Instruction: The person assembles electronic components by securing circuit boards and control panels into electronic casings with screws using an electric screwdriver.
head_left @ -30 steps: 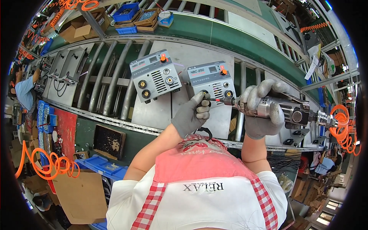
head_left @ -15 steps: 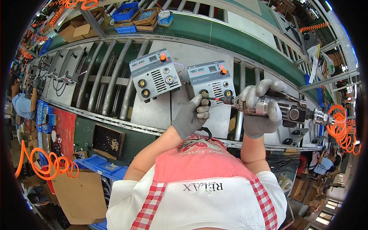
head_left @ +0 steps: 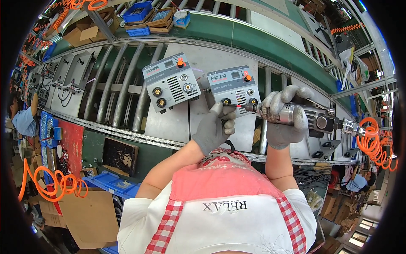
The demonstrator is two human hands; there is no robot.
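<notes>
The power driver point(head_left: 320, 122) and right hand point(head_left: 286, 120) have edged leftward, nearer the left hand point(head_left: 211, 129). Right fingers clamp around the driver; left fingers curl beside its bit point(head_left: 239, 106), their grip unclear. A grey machine point(head_left: 229, 86) stands just beyond the left fingertips.
</notes>
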